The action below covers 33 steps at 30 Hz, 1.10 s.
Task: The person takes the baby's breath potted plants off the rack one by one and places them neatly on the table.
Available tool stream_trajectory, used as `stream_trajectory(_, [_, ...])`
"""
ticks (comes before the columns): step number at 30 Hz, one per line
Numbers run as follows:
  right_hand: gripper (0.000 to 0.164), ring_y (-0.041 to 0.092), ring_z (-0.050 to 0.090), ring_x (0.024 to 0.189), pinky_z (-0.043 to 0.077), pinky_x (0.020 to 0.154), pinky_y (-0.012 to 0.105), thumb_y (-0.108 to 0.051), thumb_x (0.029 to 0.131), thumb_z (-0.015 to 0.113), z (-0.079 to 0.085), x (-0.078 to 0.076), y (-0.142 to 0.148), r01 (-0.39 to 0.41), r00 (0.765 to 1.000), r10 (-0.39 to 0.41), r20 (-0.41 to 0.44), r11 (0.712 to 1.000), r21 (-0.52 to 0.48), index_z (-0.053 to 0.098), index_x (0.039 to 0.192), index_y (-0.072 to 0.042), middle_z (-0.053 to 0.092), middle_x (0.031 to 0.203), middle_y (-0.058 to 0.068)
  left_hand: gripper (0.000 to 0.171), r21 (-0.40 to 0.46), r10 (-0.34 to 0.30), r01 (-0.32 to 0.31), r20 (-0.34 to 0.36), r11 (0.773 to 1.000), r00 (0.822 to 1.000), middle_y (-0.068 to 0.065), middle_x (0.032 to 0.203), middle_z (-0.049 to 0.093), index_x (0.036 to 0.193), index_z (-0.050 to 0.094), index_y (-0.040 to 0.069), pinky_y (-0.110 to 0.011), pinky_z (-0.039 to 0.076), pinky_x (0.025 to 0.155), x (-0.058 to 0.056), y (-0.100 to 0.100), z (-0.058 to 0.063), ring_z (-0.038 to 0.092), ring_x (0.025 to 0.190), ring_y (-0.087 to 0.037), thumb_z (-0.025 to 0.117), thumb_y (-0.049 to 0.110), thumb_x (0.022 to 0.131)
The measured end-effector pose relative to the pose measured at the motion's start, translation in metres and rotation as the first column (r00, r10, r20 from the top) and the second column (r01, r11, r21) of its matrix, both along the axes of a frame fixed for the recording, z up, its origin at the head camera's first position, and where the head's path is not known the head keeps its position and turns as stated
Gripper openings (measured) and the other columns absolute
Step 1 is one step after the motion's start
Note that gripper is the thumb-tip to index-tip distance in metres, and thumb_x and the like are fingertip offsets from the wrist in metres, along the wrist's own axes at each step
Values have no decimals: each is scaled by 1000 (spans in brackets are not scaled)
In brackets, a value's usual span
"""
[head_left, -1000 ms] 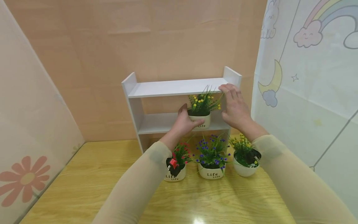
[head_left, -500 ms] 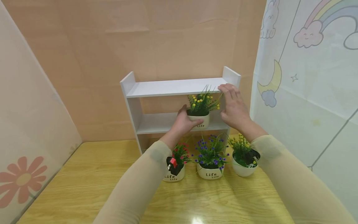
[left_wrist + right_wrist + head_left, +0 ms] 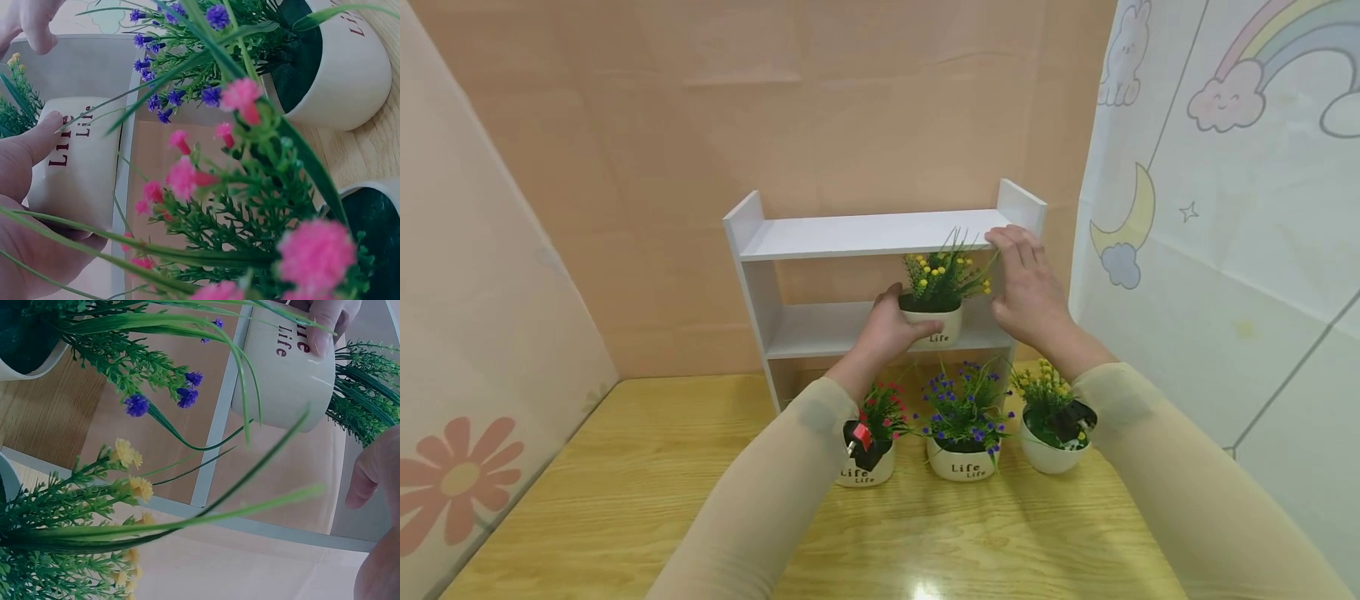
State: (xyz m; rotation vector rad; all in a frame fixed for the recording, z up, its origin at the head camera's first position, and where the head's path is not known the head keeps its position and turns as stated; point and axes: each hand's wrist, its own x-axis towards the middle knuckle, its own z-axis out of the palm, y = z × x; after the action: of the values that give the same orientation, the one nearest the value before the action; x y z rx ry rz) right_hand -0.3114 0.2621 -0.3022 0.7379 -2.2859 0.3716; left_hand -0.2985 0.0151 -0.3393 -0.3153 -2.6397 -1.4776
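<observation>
My left hand (image 3: 887,332) grips a cream oval pot of yellow flowers (image 3: 953,318), thumb across the front by the "Life" lettering. In the head view the pot stands upright at the right part of the white shelf's (image 3: 868,232) middle board, its grass tips rising past the top board's front edge. In the left wrist view the thumb presses the front of the same pot (image 3: 81,169). My right hand (image 3: 1033,287) is beside the plant at the shelf's right side, its fingertips touching the top board's front edge and its thumb lower down.
On the wooden table (image 3: 625,483), in front of the shelf, stand a pot of red-pink flowers (image 3: 868,473), a pot of purple flowers (image 3: 964,462) and a rounder pot of yellow flowers (image 3: 1052,454). A patterned wall panel (image 3: 1217,275) rises at the right.
Both hands keep their places, the left still holding the pot at the middle board. The view shifts only slightly.
</observation>
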Motion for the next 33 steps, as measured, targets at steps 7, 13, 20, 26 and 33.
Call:
stream_trajectory(7, [95, 46, 25, 157, 16, 135, 48, 18, 69, 59, 0, -1, 1, 2, 1000, -2, 10, 1000, -2, 33, 159, 2, 34, 164, 26, 107, -43, 11, -11, -10, 999, 1000, -20, 174, 38, 173, 29, 4, -50, 38, 127, 4, 0, 1, 39, 159, -39, 91, 40, 94])
stream_trajectory(13, [96, 46, 25, 157, 15, 135, 48, 19, 68, 60, 0, -2, 3, -9, 1000, 9, 4, 1000, -1, 34, 159, 3, 34, 164, 26, 105, -47, 13, -14, -23, 999, 1000, -18, 171, 42, 171, 35, 5, -51, 39, 126, 9, -2, 1, 42, 157, -38, 94, 40, 91])
stream_trajectory(20, [97, 47, 25, 157, 16, 135, 50, 18, 68, 64, 2, -3, 4, -4, 1000, 5, 12, 1000, -11, 34, 159, 3, 35, 164, 26, 103, -63, -6, 3, -42, 998, 999, -16, 168, 47, 168, 39, 5, -52, 42, 123, 19, -7, 1, 46, 154, -36, 95, 41, 89])
stream_trajectory(26, [96, 47, 25, 157, 16, 135, 50, 17, 70, 66, 4, -2, 4, -3, 1000, 3, 21, 1000, -11, 34, 159, 3, 34, 164, 26, 101, -76, -24, 19, -70, 997, 997, -15, 163, 53, 166, 42, 4, -51, 44, 121, 26, -12, 1, 51, 149, -34, 96, 41, 88])
stream_trajectory(33, [94, 46, 25, 157, 17, 134, 50, 17, 71, 62, 4, -2, 4, 4, 999, -3, 35, 1000, -17, 34, 160, 2, 33, 165, 25, 102, -55, -47, 42, -96, 998, 994, -13, 164, 52, 166, 43, 6, -53, 44, 121, 39, -19, 1, 50, 150, -34, 97, 40, 87])
